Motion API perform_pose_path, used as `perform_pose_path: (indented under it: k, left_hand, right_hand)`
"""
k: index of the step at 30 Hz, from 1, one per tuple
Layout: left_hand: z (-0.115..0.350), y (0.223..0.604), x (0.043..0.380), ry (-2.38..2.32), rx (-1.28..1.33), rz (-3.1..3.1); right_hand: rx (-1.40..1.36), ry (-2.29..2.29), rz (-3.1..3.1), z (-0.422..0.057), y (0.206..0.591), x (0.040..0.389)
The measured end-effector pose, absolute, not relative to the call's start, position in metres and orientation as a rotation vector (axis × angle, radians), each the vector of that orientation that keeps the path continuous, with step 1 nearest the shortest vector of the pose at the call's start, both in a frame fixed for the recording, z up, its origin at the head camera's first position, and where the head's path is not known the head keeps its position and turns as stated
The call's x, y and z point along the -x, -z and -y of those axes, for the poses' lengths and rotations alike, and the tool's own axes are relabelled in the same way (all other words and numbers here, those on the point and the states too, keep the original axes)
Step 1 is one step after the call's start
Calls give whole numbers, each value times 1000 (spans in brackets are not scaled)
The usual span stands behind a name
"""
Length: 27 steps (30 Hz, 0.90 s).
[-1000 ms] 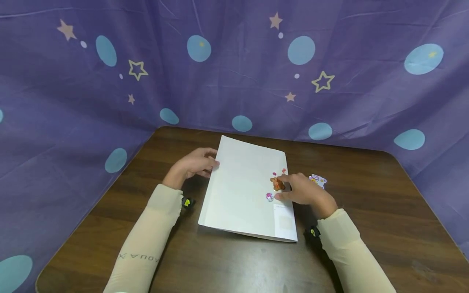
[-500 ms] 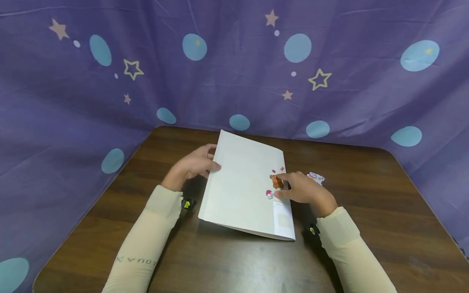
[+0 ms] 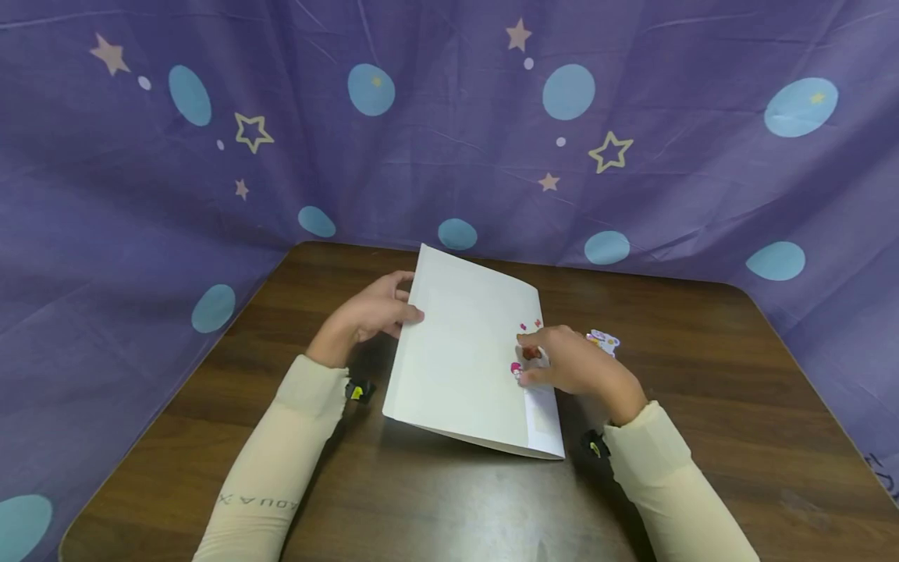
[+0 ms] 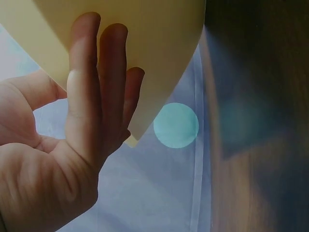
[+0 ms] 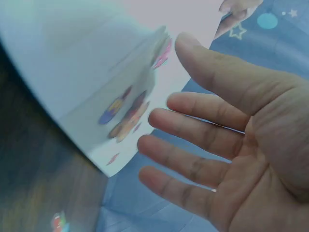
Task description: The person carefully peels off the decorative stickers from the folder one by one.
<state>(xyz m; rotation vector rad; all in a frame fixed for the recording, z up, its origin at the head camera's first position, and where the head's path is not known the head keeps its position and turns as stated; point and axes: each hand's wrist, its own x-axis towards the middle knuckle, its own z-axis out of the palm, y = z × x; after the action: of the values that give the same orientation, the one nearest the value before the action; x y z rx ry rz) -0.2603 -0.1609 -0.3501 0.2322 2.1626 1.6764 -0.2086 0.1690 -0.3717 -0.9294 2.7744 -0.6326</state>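
Note:
A white folder (image 3: 463, 351) lies slanted on the table, its left side raised. My left hand (image 3: 379, 308) holds that side, thumb on top and fingers underneath; the left wrist view shows those fingers along the underside (image 4: 164, 58). Over the folder's right part is my right hand (image 3: 579, 363), fingers spread and fairly straight in the right wrist view. Its index finger and thumb are on either side of a brown bear sticker (image 3: 531, 353), partly covered. Near the thumb is a pink-and-white character sticker (image 3: 516, 370). Whether the fingertips touch the stickers, I cannot tell.
Two small pink-red stickers (image 3: 523, 326) are further up the folder. A white and purple sticker piece (image 3: 604, 342) lies on the brown wooden table (image 3: 702, 390), right of the folder. A purple curtain (image 3: 449, 140) with stars and blue ovals hangs behind.
The folder's left side has risen somewhat, with my left hand still holding it. My right hand has shifted slightly left over the bear sticker, covering more of it.

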Motion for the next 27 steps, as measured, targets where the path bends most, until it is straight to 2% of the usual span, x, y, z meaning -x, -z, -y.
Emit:
perform_pose_path:
  k: [17, 27]
  left_hand:
    - [158, 342, 252, -1695, -233, -2177]
    - [157, 340, 252, -1687, -232, -2199]
  right_hand:
    - [1063, 133, -2932, -152, 370, 196]
    - [1044, 250, -2961, -150, 371, 197]
